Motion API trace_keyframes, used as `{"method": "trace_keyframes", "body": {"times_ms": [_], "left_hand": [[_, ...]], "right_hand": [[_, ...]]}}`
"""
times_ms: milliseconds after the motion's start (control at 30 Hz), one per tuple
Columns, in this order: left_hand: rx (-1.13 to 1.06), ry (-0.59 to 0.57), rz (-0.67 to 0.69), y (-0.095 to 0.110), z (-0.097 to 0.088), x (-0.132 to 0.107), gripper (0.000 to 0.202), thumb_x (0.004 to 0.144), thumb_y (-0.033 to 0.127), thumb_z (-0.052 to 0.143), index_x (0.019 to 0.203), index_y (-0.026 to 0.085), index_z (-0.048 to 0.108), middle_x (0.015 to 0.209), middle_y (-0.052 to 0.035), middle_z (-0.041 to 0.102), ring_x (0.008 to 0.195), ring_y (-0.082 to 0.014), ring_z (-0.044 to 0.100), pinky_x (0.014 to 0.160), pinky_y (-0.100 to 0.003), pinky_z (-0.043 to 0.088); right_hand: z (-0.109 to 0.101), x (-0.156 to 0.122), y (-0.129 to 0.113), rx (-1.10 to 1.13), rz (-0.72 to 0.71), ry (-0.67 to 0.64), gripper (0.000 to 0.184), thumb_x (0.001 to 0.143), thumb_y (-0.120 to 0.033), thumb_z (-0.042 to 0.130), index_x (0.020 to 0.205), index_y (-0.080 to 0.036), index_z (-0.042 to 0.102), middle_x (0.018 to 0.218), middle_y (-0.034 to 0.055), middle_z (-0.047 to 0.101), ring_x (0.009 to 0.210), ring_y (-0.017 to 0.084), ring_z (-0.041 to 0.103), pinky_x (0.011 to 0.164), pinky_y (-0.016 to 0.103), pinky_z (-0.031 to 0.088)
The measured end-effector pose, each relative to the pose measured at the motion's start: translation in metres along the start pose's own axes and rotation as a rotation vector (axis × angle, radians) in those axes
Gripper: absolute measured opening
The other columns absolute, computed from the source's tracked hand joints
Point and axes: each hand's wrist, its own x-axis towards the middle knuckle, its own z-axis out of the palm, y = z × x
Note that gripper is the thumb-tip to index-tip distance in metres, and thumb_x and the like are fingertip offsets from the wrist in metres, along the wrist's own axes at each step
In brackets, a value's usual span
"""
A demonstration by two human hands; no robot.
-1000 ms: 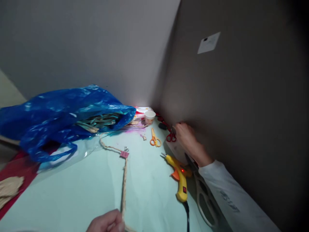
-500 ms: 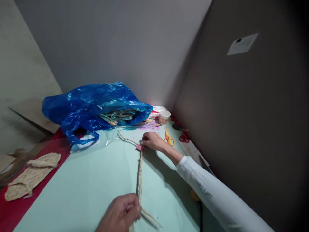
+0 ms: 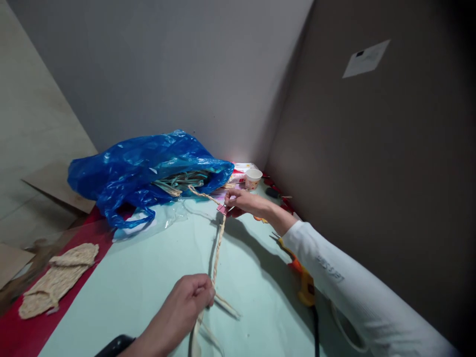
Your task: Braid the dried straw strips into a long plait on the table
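Two hands on one braid (image 3: 219,243), approx. end to end. L hand (image 3: 193,295) pinches its near end, thumb to index; R hand (image 3: 241,200) has fingertips pinched on the pink clip (image 3: 222,209) at the far end of the straight stretch. Braid's long axis runs away from the camera w/ a slight lean R, so it spans btwn the hands: L hand nearer the camera, R hand farther out & nearest the clip. Past the clip, a thin tail (image 3: 204,193) bends off L toward the blue bag (image 3: 145,153); at L hand, loose strands (image 3: 228,306) splay R. Braid looks lifted off the table (image 3: 148,267), tho hard to be sure. Whether R fingers squeeze the clip open, can't tell. Glue gun (image 3: 306,286) lies R of the braid, partly behind the R sleeve (image 3: 334,277). Woven piece (image 3: 61,277) far L, well apart from both.
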Motion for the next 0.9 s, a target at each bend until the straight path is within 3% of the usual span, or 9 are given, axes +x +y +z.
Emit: {"method": "trace_keyframes", "body": {"times_ms": [200, 400, 567, 700, 800, 900], "left_hand": [[0.131, 0.015, 0.081, 0.018, -0.017, 0.033, 0.027, 0.078, 0.039, 0.049, 0.060, 0.019, 0.049, 0.049, 0.0087, 0.029, 0.046, -0.0097, 0.026, 0.047, -0.024, 0.018], [0.212, 0.070, 0.175, 0.013, -0.026, 0.059, 0.028, 0.077, 0.039, 0.049, 0.057, 0.019, 0.048, 0.053, 0.0062, 0.034, 0.055, -0.0126, 0.032, 0.054, -0.024, 0.024], [0.114, 0.050, 0.073, 0.012, -0.027, 0.059, 0.029, 0.078, 0.043, 0.048, 0.061, 0.019, 0.049, 0.047, 0.0089, 0.027, 0.044, -0.0096, 0.024, 0.047, -0.024, 0.017], [0.040, 0.059, 0.022, 0.017, -0.025, 0.065, 0.029, 0.078, 0.044, 0.049, 0.062, 0.020, 0.049, 0.042, 0.0103, 0.026, 0.037, -0.0078, 0.021, 0.042, -0.024, 0.012], [-0.004, 0.073, 0.039, 0.017, -0.023, 0.074, 0.027, 0.077, 0.042, 0.050, 0.061, 0.019, 0.049, 0.039, 0.0103, 0.028, 0.035, -0.0072, 0.022, 0.040, -0.023, 0.012], [-0.064, 0.058, 0.072, 0.014, -0.020, 0.080, 0.027, 0.079, 0.040, 0.051, 0.064, 0.019, 0.049, 0.041, 0.0109, 0.027, 0.036, -0.0059, 0.020, 0.040, -0.022, 0.013]], "right_hand": [[-0.029, 0.008, 0.004, 0.228, -0.030, 0.023, 0.006, 0.080, -0.009, 0.058, 0.080, -0.010, 0.063, 0.077, 0.0053, 0.067, 0.071, 0.011, 0.063, 0.072, 0.022, 0.052], [-0.042, 0.026, 0.001, 0.297, -0.077, 0.081, 0.006, 0.074, -0.006, 0.063, 0.075, -0.009, 0.069, 0.072, 0.0053, 0.069, 0.070, 0.012, 0.063, 0.073, 0.025, 0.051], [-0.056, 0.043, -0.002, 0.307, -0.096, 0.240, 0.007, 0.073, -0.008, 0.064, 0.067, -0.011, 0.065, 0.062, 0.0037, 0.064, 0.057, 0.010, 0.056, 0.062, 0.023, 0.048], [-0.071, 0.036, 0.003, 0.319, -0.117, 0.388, 0.007, 0.073, -0.013, 0.065, 0.068, -0.013, 0.061, 0.058, 0.0018, 0.060, 0.054, 0.010, 0.052, 0.057, 0.023, 0.043], [-0.062, 0.013, 0.014, 0.331, -0.106, 0.378, 0.004, 0.070, -0.012, 0.065, 0.067, -0.012, 0.062, 0.058, 0.0022, 0.061, 0.055, 0.010, 0.052, 0.058, 0.023, 0.041], [-0.034, -0.014, 0.031, 0.355, -0.049, 0.292, 0.005, 0.066, -0.015, 0.067, 0.068, -0.011, 0.064, 0.059, 0.0028, 0.062, 0.056, 0.010, 0.052, 0.057, 0.023, 0.039]]}}
